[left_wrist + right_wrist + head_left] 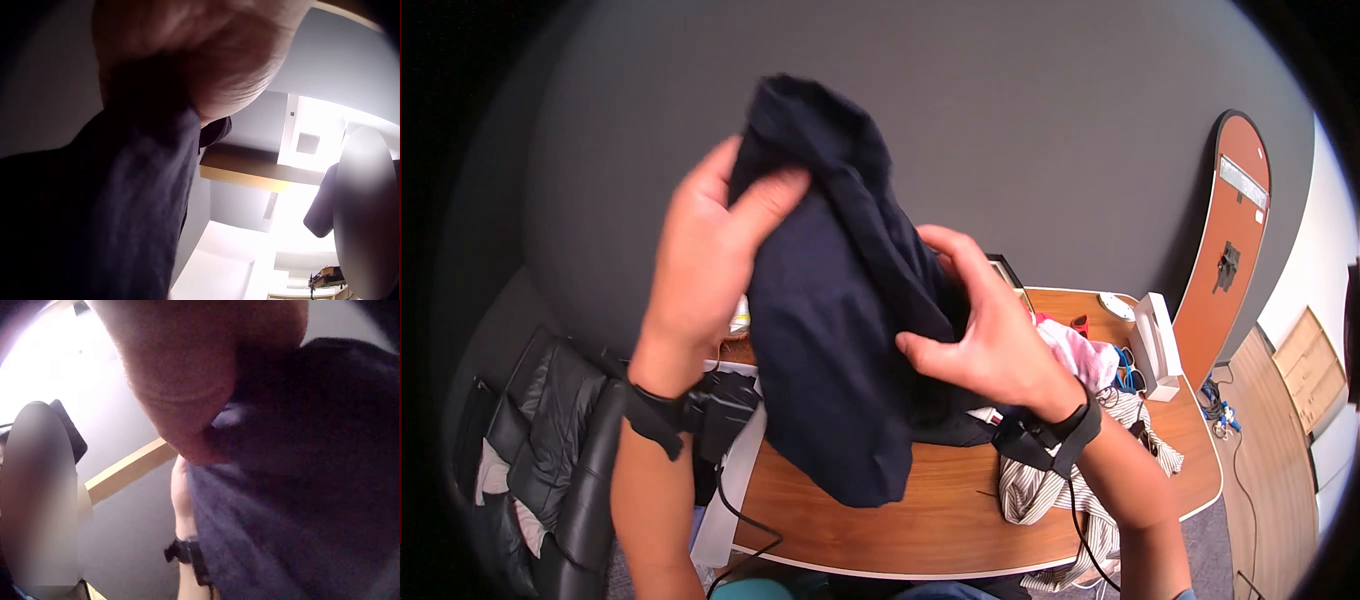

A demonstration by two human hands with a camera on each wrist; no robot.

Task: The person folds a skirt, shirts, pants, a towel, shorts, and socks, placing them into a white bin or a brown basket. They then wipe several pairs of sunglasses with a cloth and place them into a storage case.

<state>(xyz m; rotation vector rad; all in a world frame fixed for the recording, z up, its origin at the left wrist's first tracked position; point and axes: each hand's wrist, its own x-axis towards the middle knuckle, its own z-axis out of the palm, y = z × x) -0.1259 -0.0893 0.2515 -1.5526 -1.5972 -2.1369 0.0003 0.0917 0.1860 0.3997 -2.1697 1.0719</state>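
A dark navy garment (pixel 830 300) hangs folded and bunched in front of me, raised over the wooden table. With thumb in front and fingers behind, my left hand (pixel 710 230) grips its upper left side. Lower on the right edge, my right hand (pixel 990 330) pinches the cloth between thumb and fingers. In the left wrist view the navy cloth (pixel 137 187) drops from under the palm. The right wrist view shows the thumb pressed against the fabric (pixel 300 481). Most fingertips are hidden behind the cloth.
Below is a wooden table (pixel 850 530). On its right lie a striped cloth (pixel 1025 490), a pink-and-white cloth (pixel 1075 350) and a white box (pixel 1157 345). A black leather sofa (pixel 565 430) stands left, and an orange-brown board (pixel 1225 240) leans at the right.
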